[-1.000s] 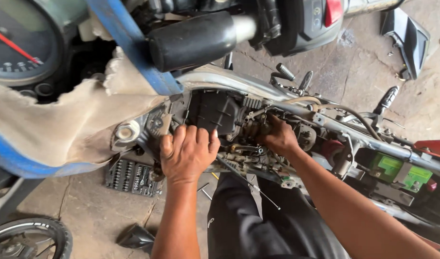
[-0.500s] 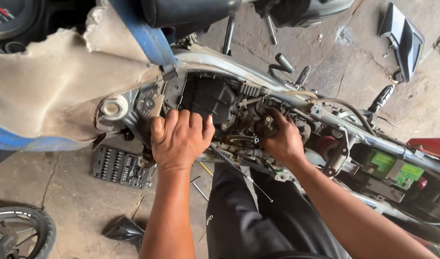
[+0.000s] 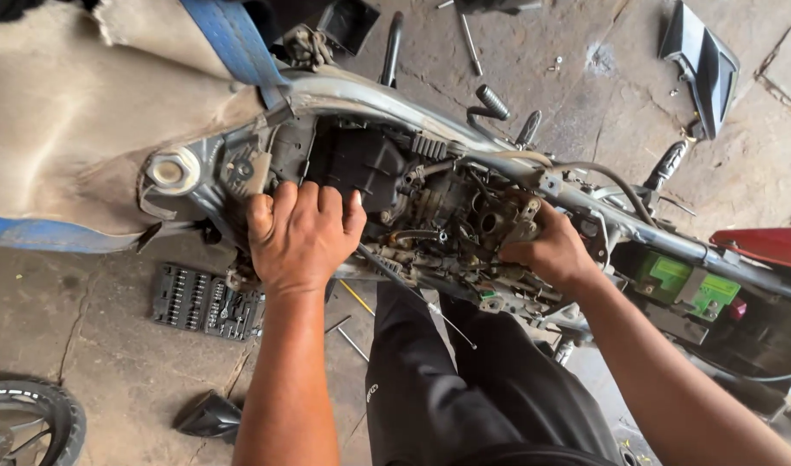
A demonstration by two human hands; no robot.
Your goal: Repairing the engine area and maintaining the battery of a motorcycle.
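The left hand (image 3: 302,235) lies flat, fingers spread, on the black boxy engine part (image 3: 354,166) of the stripped motorbike. The right hand (image 3: 551,252) has fingers wrapped round the grey metal carburettor (image 3: 490,220). It looks mid-fitting; steady holding seems needed next.

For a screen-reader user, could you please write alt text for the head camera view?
Seen from above, a person's left hand presses on a stripped motorcycle's black engine housing while the right hand grips the carburettor. A socket set lies on the concrete floor below the frame.
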